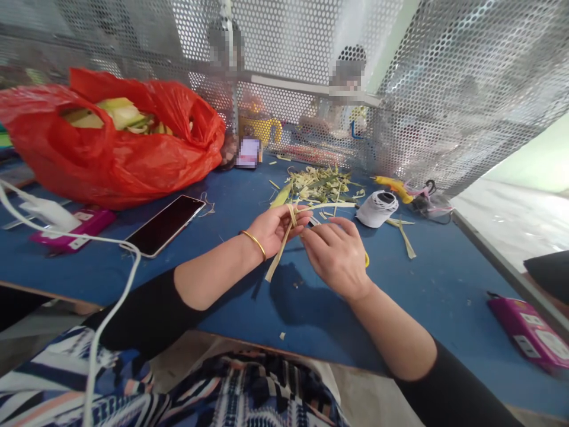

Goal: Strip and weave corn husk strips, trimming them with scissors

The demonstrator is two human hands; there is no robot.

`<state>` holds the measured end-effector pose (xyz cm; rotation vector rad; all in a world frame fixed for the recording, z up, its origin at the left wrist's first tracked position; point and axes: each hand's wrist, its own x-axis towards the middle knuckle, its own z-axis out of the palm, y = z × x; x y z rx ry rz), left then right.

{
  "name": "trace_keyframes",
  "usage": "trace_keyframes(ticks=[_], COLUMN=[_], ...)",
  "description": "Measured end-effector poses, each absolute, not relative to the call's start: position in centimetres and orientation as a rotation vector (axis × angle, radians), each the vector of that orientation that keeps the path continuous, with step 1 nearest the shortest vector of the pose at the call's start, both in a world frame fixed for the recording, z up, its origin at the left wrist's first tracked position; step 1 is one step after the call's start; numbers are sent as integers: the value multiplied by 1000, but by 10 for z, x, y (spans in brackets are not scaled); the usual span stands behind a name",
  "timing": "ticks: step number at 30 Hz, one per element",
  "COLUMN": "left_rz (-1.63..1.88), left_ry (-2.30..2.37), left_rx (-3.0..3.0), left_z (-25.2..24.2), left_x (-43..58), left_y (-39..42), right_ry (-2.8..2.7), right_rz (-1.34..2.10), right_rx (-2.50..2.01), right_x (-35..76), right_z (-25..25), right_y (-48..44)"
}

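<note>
My left hand (271, 230), with a gold bangle at the wrist, pinches a knotted piece of pale plant-husk strips (292, 216). One strip end hangs down toward me, and another sticks out to the right. Close beside it, my right hand (335, 252) is closed around scissors; a yellow handle loop (367, 259) shows under the palm and a bit of metal blade (313, 221) by the fingertips. Most of the scissors is hidden by the hand. Both hands are just above the blue table (249, 302).
Behind my hands lies a pile of husk scraps (322, 184). A white thread cone (377, 209) and a yellow glue gun (393, 187) stand right. Left are a phone (164, 225), a red plastic bag (146, 160) of husks and a white cable (111, 320). A perforated metal screen (293, 47) closes the back.
</note>
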<state>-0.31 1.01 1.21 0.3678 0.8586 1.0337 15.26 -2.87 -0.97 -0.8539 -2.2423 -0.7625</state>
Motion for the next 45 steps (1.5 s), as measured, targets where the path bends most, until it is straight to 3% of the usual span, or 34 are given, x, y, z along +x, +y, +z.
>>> trace_keyframes(ticks=[10,20,31,39,45], left_rz=[1001,1007,1036,1008,1094], left_ry=[795,850,962,811,991], left_rx=[548,917,964,958,895], left_z=[7,0,0,3,-1], left_x=[8,8,11,10,14], left_y=[0,-8,-9,-13,-10], right_ry=[-2283,-1597,-1678,-1611,-1640], right_rz=[-653,300,174,223,355], right_rx=[-555,-1313,-1444,-1497,-1530], right_x=[145,158,155,155,152], right_z=[-11,-7,-4,-4,-4], right_y=[-29,-16,-18,-17,-19])
